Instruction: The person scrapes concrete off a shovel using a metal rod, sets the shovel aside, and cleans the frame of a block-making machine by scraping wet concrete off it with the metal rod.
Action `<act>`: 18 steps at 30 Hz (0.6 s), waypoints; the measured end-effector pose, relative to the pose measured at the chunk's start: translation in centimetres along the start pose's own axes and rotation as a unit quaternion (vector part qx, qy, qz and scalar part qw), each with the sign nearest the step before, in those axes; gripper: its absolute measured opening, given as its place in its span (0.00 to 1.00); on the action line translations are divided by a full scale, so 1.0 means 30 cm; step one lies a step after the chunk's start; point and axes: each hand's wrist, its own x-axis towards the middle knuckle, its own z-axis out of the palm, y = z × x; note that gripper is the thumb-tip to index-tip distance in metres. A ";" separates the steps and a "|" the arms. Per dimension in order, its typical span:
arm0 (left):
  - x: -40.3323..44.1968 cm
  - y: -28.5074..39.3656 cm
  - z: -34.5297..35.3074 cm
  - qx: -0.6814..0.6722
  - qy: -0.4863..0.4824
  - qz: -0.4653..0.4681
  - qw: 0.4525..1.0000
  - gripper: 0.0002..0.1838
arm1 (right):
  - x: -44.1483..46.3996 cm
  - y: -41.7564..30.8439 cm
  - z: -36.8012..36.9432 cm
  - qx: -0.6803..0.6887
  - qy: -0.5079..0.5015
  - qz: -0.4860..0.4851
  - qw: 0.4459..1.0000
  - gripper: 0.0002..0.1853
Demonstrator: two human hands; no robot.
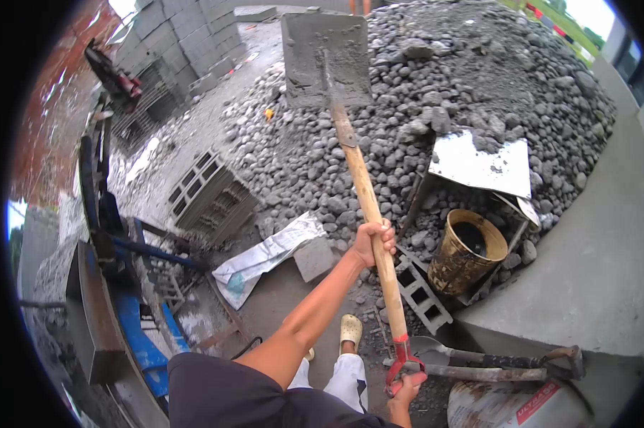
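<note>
A shovel with a wooden shaft [365,178] stretches away from me, its flat square blade [325,64] smeared with grey cement and raised over the gravel. My left hand [374,244] is wrapped round the middle of the shaft. Lower down, my right hand [405,392] grips the red handle [400,364] at the shaft's end. Beneath and beyond the shovel lies a large pile of grey stones [379,143]. To the right of my left hand is a stained yellow bucket [450,260] with dark contents.
Blue machine parts [133,321] stand at the left. Hollow blocks [211,200] and a white sack [265,260] lie ahead of them. More shovels [472,364] lie beside a cement bag [511,406] at lower right, near a concrete ledge [571,271].
</note>
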 end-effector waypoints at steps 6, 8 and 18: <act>-0.186 -0.104 -0.037 0.034 0.198 -0.006 0.980 0.06 | 0.003 -0.151 -0.191 -0.071 0.011 0.012 0.997 0.29; -0.276 -0.177 -0.068 0.066 0.206 -0.026 0.976 0.07 | -0.010 -0.233 -0.191 -0.122 -0.026 0.000 0.992 0.29; -0.604 -0.295 -0.162 -0.077 0.304 -0.101 0.944 0.12 | -0.260 -0.760 0.023 -0.284 -0.255 -0.164 0.909 0.25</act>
